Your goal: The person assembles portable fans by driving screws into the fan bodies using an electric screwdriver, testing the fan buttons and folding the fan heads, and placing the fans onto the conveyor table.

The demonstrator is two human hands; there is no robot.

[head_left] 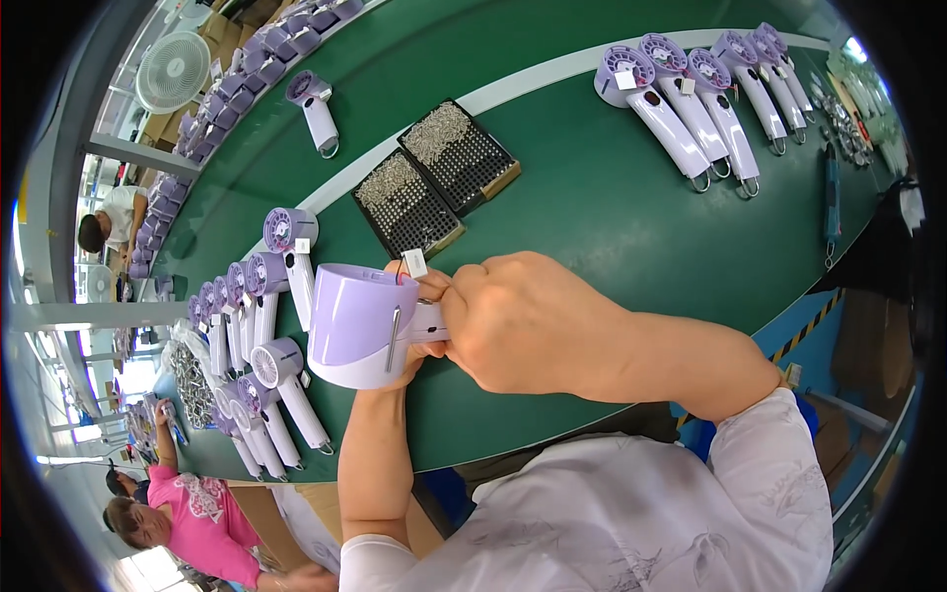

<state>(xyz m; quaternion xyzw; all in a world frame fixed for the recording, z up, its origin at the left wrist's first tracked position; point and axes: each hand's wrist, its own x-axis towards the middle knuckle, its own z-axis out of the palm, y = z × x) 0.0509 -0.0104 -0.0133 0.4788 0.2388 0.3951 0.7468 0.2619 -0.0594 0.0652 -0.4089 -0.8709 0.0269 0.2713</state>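
Note:
A handheld fan [360, 326] with a glossy lilac head and white trim is in front of me, its head toward the left. My left hand [412, 367] is closed round the fan's neck and partly hidden behind its head. My right hand [528, 321] makes a fist round the white handle, covering most of it. A small white connector [414, 262] on a thin red wire sticks up beside the fan head, close to my left fingers. Whether my right fist holds anything besides the handle is hidden.
Beyond my hands, two black perforated trays [419, 225] hold heaps of small metal screws. Lilac fans [281, 380] line the left side; more lie at the far right [681, 123], one alone at the back [318, 113]. A teal electric screwdriver [832, 197] lies right. A person in pink [207, 528] sits lower left.

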